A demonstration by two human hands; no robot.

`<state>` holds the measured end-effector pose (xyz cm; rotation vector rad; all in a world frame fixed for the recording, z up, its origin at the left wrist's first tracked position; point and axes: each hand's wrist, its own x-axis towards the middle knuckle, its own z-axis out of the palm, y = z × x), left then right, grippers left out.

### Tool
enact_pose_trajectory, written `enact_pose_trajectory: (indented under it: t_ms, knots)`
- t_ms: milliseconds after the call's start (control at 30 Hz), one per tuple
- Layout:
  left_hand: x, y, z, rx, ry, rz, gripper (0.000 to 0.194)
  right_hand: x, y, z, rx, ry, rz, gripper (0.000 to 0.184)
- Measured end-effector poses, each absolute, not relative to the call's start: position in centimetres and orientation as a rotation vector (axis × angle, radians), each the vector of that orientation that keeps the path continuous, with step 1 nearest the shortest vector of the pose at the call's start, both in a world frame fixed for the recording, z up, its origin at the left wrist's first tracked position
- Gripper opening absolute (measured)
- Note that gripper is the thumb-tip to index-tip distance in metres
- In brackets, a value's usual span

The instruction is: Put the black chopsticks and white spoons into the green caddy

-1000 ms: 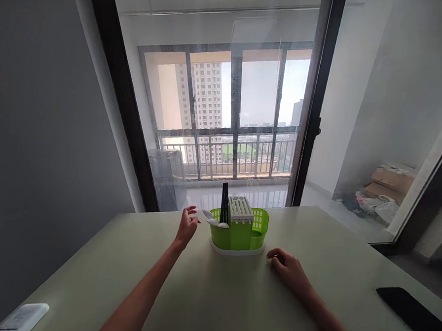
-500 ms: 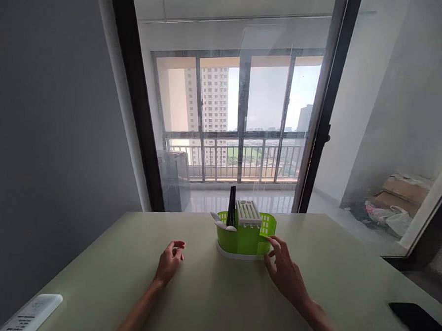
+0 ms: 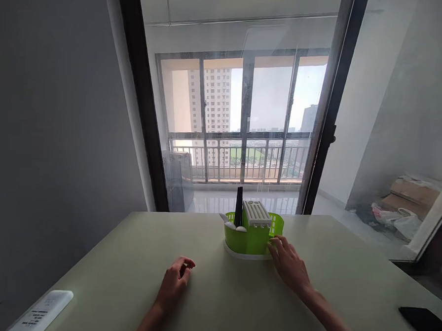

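A green utensil caddy (image 3: 241,243) with a white base stands upright on the table. White spoons (image 3: 230,226) rest in its left compartment beside upright black chopsticks (image 3: 238,208). A white slotted rack (image 3: 257,213) tops the middle part. My right hand (image 3: 292,265) is at the caddy's front right corner, thumb and fingers closed on its green wall; the fingertips are partly hidden. On the table to the lower left of the caddy lies my left hand (image 3: 176,281), loosely curled with a gap between thumb and fingers, holding nothing.
A white power strip (image 3: 45,309) lies at the table's left edge. Near the right edge is a flat black object (image 3: 425,324). The pale table (image 3: 214,303) reaches up to a glass door (image 3: 219,195). Cardboard and bags (image 3: 407,210) lie on the floor behind glass at right.
My right hand has closed onto the caddy's front right corner. My left hand has come nearer to me and a little to the right. The view has shifted slightly.
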<state>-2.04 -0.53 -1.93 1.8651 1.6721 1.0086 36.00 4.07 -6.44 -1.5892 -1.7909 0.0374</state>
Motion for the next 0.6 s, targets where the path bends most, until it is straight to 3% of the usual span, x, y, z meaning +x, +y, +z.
enact_pose_trajectory:
  t_ms: [600]
  knots:
    - [-1.6, -1.1, -2.0, 1.994, 1.691, 0.882, 0.024, 50.6, 7.2, -10.0, -1.795, -1.854, -0.078, 0.043]
